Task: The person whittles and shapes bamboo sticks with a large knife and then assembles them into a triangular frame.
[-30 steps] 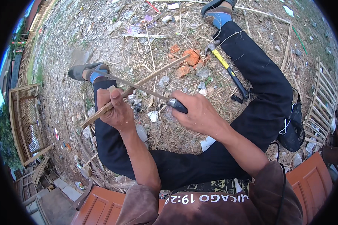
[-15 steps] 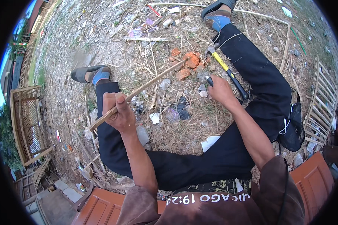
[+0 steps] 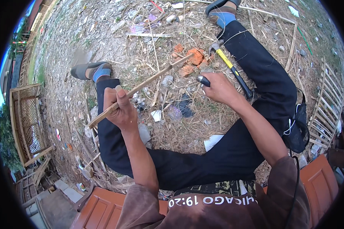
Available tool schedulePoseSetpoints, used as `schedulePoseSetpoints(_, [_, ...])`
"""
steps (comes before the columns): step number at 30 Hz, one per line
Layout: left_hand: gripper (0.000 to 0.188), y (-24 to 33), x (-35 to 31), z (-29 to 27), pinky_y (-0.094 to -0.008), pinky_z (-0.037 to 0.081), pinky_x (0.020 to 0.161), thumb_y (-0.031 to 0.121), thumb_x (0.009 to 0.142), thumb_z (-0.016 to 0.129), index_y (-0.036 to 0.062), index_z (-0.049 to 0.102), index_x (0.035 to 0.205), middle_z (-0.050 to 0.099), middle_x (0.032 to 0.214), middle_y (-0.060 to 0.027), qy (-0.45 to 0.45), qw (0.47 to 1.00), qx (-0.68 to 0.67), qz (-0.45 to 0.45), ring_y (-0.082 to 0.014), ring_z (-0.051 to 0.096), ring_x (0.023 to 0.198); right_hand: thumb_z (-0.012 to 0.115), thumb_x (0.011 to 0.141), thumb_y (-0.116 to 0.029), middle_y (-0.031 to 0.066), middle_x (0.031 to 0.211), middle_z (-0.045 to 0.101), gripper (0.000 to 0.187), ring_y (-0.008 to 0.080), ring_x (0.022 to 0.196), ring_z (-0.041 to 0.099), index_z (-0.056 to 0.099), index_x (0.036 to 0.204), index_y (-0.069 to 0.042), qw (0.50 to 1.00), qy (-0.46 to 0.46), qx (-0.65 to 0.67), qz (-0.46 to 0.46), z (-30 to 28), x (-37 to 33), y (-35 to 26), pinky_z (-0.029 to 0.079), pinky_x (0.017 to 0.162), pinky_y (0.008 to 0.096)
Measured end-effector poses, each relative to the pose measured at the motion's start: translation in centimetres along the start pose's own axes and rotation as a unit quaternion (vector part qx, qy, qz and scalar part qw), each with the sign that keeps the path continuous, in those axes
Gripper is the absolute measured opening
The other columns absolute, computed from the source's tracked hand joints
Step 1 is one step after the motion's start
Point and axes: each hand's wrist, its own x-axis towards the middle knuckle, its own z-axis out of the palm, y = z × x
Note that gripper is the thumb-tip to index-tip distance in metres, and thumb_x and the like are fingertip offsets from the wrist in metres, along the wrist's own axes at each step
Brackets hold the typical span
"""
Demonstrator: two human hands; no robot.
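My left hand (image 3: 121,108) is closed round a thin bamboo strip (image 3: 153,79), with the thumb pressed along its top. The strip slants from near my left knee up toward some broken orange brick pieces (image 3: 195,57) on the ground; whether its far end touches them I cannot tell. My right hand (image 3: 219,88) is wrapped round a small tool with a dark handle (image 3: 203,81). Only the handle's rounded end shows past my fingers; the rest is hidden. Just beyond that hand, a hammer (image 3: 224,60) with a yellow and black handle lies against my right leg.
My legs are spread on either side of ground strewn with dry straw, stones and a white shard (image 3: 156,115). A slatted wooden rack (image 3: 325,105) lies far right, a lattice-panelled frame (image 3: 30,124) at left. A black mesh bag (image 3: 296,131) is beside my right thigh.
My right hand has shifted left with the dark-handled tool, nearer the strip. The bamboo strip and my left hand have risen slightly in view.
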Motion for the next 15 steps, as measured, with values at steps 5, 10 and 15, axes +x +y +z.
schedulePoseSetpoints(5, [0.042,0.0,0.3,0.1,-0.0254,0.036,0.059,0.031,0.100,0.055,0.0041,0.047,0.068,0.053,0.062,-0.0039,-0.037,0.998,0.042,0.016,-0.0087,0.044,0.059,0.055,0.075,-0.004,0.0230,0.076,0.063,0.011,0.0434,0.078,0.062,0.058,0.086,-0.003,0.991,0.049,-0.067,0.102,-0.4,-0.1,5.3,0.047,0.073,0.0509])
schedulePoseSetpoints(10, [0.043,0.3,0.3,0.1,-0.0253,0.034,0.059,0.031,0.101,0.051,0.0021,0.049,0.069,0.053,0.062,-0.0033,-0.019,0.998,0.053,-0.043,-0.0089,0.044,0.058,0.056,0.074,-0.006,0.0230,0.079,0.064,0.011,0.0417,0.080,0.063,0.059,0.085,-0.003,0.996,0.020,-0.028,0.080,0.7,0.3,6.0,0.047,0.073,0.0514])
schedulePoseSetpoints(15, [0.044,-0.1,0.2,-0.4,-0.0255,0.027,0.051,0.028,0.099,0.057,0.0023,0.045,0.066,0.041,0.066,-0.0004,-0.001,0.999,0.040,-0.011,-0.0074,0.034,0.057,0.053,0.075,-0.004,0.0234,0.076,0.060,0.009,0.0415,0.080,0.062,0.055,0.083,0.000,0.996,-0.064,0.054,-0.024,-1.3,0.0,1.3,0.046,0.071,0.0483])
